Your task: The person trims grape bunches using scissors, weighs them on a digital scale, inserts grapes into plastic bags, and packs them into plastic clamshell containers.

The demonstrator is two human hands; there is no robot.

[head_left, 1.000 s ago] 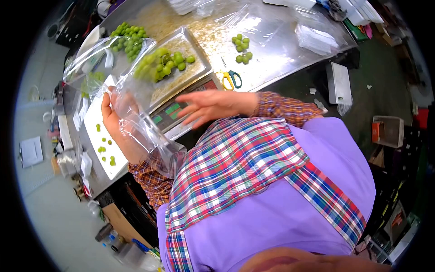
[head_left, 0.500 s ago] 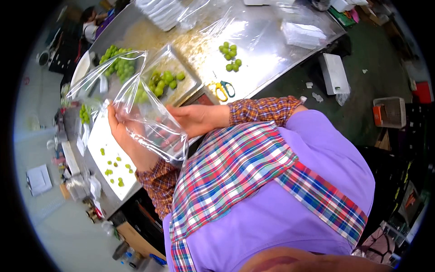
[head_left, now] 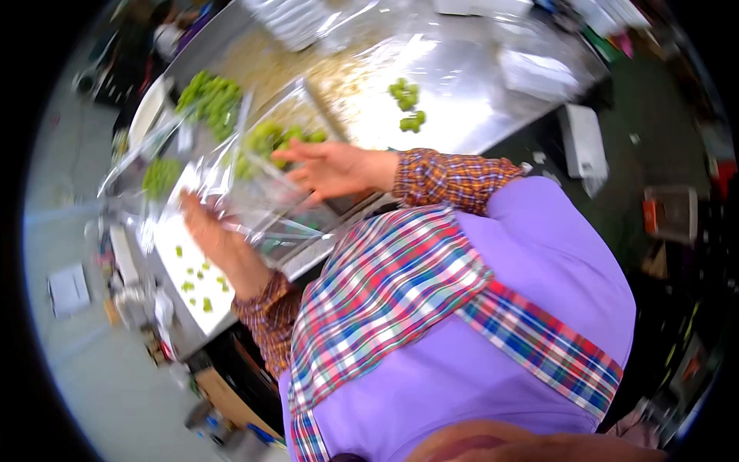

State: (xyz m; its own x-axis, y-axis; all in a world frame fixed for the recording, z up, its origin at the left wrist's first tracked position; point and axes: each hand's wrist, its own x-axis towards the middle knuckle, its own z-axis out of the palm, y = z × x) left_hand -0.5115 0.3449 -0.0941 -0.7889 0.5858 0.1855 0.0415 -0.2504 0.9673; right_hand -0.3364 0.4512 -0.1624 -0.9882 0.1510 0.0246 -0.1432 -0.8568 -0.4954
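Note:
A clear plastic bag (head_left: 258, 196) spreads between my hands, wrinkled and shiny. My left hand (head_left: 219, 239) is at its near left side, with the bag's film against the fingers; they are partly hidden by glare and blur. My right hand (head_left: 335, 171) is at the bag's right side, fingers spread and nothing gripped in them. Behind the bag, green grapes (head_left: 265, 138) lie in a metal tray (head_left: 327, 112). A larger pile of green grapes (head_left: 212, 100) is beyond it, and another bunch (head_left: 162, 177) shows through the film at the left.
Loose grapes (head_left: 206, 305) are scattered on a white board (head_left: 181, 289) at the left. A small grape bunch (head_left: 408, 104) rests on the metal table (head_left: 462, 100). Plastic packs (head_left: 539, 73) are at the table's right. Another person (head_left: 168, 37) is at the far left.
My right hand has lifted away from beneath the film, and its fingers have spread. The bag has shifted and flattened out. My right forearm now covers where the scissors were seen.

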